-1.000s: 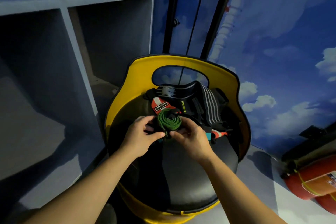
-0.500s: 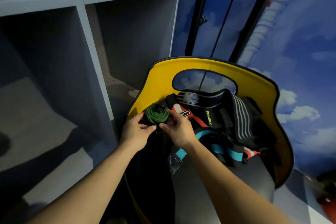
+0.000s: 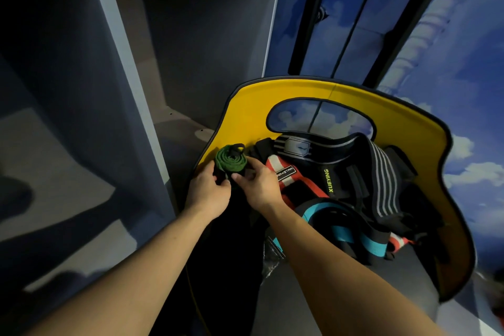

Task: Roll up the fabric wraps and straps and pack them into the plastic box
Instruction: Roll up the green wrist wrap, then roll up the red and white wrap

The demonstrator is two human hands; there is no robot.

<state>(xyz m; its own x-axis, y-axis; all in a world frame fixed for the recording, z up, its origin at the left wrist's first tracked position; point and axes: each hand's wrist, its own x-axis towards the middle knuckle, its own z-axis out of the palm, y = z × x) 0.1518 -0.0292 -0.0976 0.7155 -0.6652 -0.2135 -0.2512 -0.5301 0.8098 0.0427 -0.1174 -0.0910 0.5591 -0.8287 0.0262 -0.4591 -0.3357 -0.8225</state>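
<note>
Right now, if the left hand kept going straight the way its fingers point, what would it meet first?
The left hand already grips the rolled green strap. Straight on, up and slightly right, it would probably meet the yellow chair back just behind the roll, though depth there is unclear.

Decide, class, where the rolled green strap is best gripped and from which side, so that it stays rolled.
Grip the rolled green strap across its outer edge, squeezing opposite sides of the coil from left and right, as the left hand and right hand do. Its flat spiral face points up, so side pressure probably keeps the layers wound; pinching the loose black end would likely unwind it.
</note>
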